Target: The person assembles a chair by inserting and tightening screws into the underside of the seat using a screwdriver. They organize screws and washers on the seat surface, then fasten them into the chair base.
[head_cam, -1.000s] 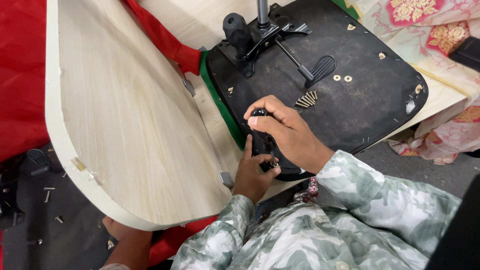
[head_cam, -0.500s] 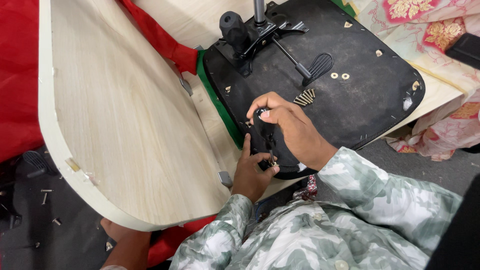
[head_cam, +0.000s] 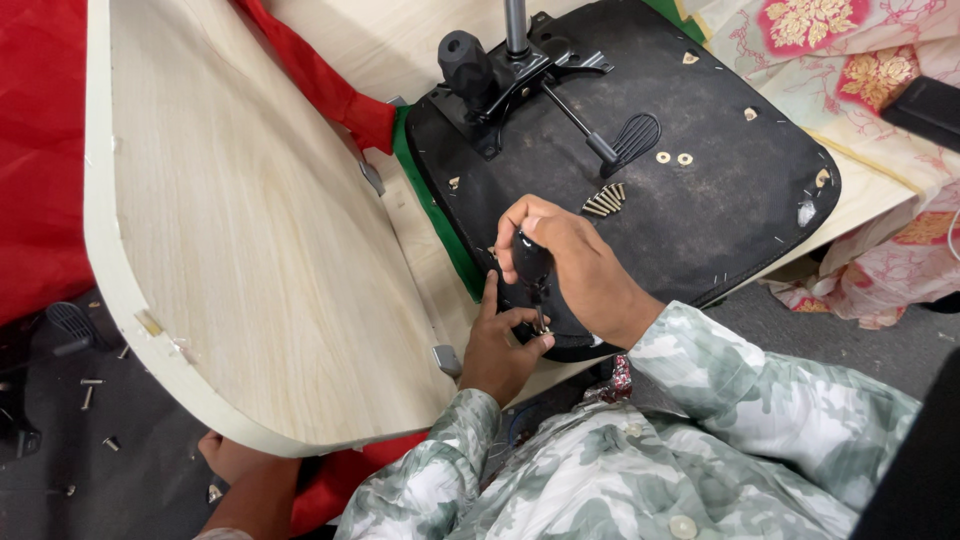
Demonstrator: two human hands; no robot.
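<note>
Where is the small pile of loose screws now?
The loose screws lie on the upturned black seat base, just above the right hand and below the black lever paddle.

Screwdriver [head_cam: 531,265] handle now more upright.

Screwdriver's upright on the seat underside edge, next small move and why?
Probably keep turning: the right hand grips the black screwdriver handle upright, its tip meets the black chair seat underside near the edge, and the left hand fingers steady the tip.

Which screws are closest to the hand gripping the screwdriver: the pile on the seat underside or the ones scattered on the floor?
The pile of screws on the black seat underside, just beyond the right hand.
</note>
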